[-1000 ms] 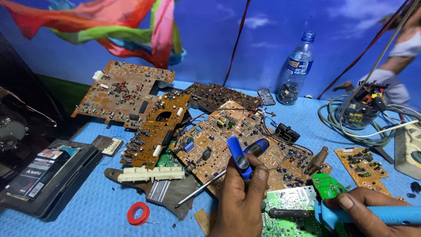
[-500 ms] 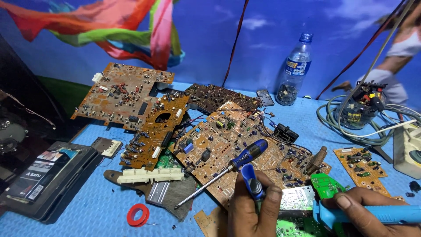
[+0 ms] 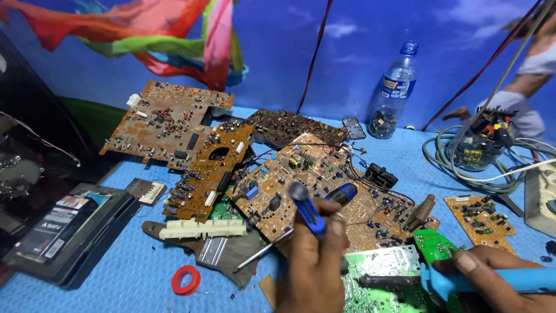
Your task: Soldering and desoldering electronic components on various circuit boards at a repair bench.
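My left hand is closed around a blue-handled screwdriver, whose handle points up and to the left. Its tip is hidden behind my fingers. A second screwdriver with a blue and black handle lies just behind it on the large brown circuit board, its shaft running down to the left. My right hand grips a blue soldering iron at the lower right. The iron's black front end rests over a green circuit board between my hands.
Several more brown boards lie spread over the blue mat. A plastic bottle stands at the back. There is a red ring near the front, a black device at the left and coiled cables at the right. Another person's arm shows at the top right.
My left hand dropped toward the green board half a second ago and has risen again with the blue-handled screwdriver. My right hand and the soldering iron have stayed in place.
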